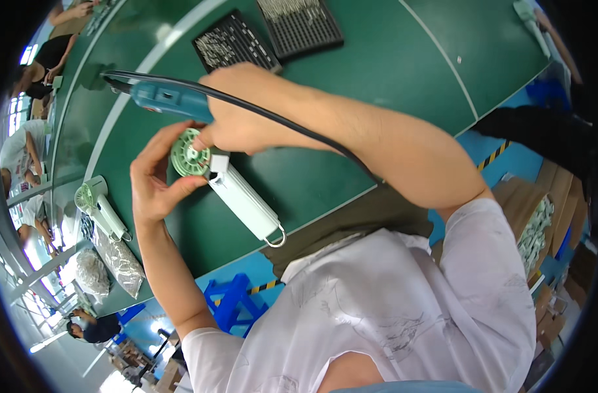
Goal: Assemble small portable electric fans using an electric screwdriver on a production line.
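One green-headed handheld fan (pixel 245 204) is grasped by the left hand (pixel 153 177), while a teal corded electric screwdriver (pixel 171 98) is clasped on its far side by the right hand (pixel 232 108).

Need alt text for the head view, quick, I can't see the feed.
The left hand holds the green slotted round head of a white-handled device above a green table, while the right hand grips a corded teal tool, a finger over the head. Beyond are two black trays of small parts; bagged items lie left.
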The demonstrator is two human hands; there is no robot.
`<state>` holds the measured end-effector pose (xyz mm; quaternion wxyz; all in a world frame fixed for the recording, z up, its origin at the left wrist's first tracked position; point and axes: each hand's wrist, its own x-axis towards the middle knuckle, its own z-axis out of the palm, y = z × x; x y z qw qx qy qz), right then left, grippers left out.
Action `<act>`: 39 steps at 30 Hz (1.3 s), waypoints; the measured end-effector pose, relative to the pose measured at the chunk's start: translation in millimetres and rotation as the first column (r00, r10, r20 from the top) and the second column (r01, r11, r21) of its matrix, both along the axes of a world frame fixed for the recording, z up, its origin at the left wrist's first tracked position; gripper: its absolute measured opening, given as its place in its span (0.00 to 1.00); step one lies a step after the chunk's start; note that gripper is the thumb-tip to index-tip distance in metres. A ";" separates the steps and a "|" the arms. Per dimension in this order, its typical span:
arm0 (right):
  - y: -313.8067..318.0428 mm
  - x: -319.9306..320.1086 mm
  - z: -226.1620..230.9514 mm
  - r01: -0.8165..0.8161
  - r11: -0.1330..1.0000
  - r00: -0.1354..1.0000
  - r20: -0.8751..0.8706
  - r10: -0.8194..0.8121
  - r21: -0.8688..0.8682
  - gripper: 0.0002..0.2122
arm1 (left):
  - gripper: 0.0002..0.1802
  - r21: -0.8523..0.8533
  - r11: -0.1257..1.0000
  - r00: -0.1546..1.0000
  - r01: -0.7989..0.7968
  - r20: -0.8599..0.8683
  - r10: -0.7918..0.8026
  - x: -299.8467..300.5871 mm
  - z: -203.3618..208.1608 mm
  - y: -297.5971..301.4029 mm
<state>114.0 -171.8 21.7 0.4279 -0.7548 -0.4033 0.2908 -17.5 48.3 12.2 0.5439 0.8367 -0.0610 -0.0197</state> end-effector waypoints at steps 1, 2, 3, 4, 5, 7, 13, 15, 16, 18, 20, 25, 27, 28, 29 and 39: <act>-0.3 -1.5 0.0 0.018 1.000 1.000 0.008 -0.018 0.016 0.14 | 0.45 -0.006 1.000 1.000 0.006 -0.012 -0.006 0.5 1.8 -0.7; -0.8 -1.1 1.4 0.034 0.999 0.999 0.015 -0.034 0.032 0.14 | 0.45 -0.013 1.000 1.000 0.011 -0.025 -0.012 1.7 2.7 -2.2; -4.9 1.0 13.7 0.049 0.998 0.995 -0.085 -0.053 -0.038 0.15 | 0.43 0.023 0.999 1.000 0.025 0.005 -0.025 3.7 1.9 -2.4; -11.0 1.9 37.4 0.101 0.992 0.983 -0.145 -0.111 -0.075 0.17 | 0.43 0.013 1.000 1.000 0.003 0.029 -0.003 2.9 3.3 -2.1; -15.6 4.6 51.5 0.208 0.978 0.961 -0.190 -0.201 0.018 0.17 | 0.41 0.067 0.998 0.999 0.022 0.034 -0.024 4.6 6.0 -3.3; -27.1 13.7 68.3 0.397 0.902 0.914 -0.166 -0.371 0.168 0.17 | 0.38 0.154 0.987 0.994 0.043 0.089 -0.058 7.4 10.8 -11.1; -35.9 61.5 102.7 0.556 0.277 0.760 -0.344 -0.552 0.784 0.16 | 0.37 0.170 0.978 0.975 0.122 0.165 -0.150 20.3 11.3 -21.4; -42.9 81.3 83.8 0.509 0.228 0.720 -0.264 -0.642 0.830 0.15 | 0.37 0.168 0.976 0.971 0.138 0.170 -0.167 22.8 9.5 -21.0; -44.0 86.1 72.2 0.506 0.235 0.718 -0.254 -0.648 0.830 0.15 | 0.37 0.184 0.974 0.967 0.134 0.190 -0.169 22.6 7.6 -20.5; -45.0 90.9 51.3 0.446 0.182 0.713 -0.224 -0.665 0.876 0.14 | 0.38 0.194 0.971 0.962 0.138 0.205 -0.178 21.2 4.2 -21.3; -42.5 94.3 40.8 0.455 0.164 0.682 -0.224 -0.696 0.875 0.14 | 0.38 0.177 0.979 0.956 0.101 0.254 -0.145 19.0 0.8 -22.8; -42.9 106.9 24.4 0.480 0.179 0.695 -0.248 -0.675 0.859 0.15 | 0.38 0.146 0.986 0.951 0.081 0.284 -0.120 20.1 -5.8 -30.2; -41.0 108.2 21.6 0.505 0.188 0.704 -0.275 -0.655 0.842 0.15 | 0.38 0.140 0.987 0.952 0.085 0.281 -0.122 20.6 -7.0 -31.4; -38.8 106.8 22.3 0.519 0.178 0.687 -0.285 -0.668 0.836 0.15 | 0.38 0.137 0.987 0.952 0.086 0.282 -0.122 20.9 -7.5 -31.6; -36.7 105.4 23.9 0.533 0.168 0.672 -0.293 -0.680 0.830 0.15 | 0.38 0.134 0.987 0.952 0.087 0.281 -0.122 21.2 -7.8 -31.6; -41.0 115.2 16.6 0.542 0.172 0.673 -0.303 -0.675 0.822 0.14 | 0.39 0.144 0.986 0.951 0.086 0.284 -0.124 20.2 -8.2 -32.0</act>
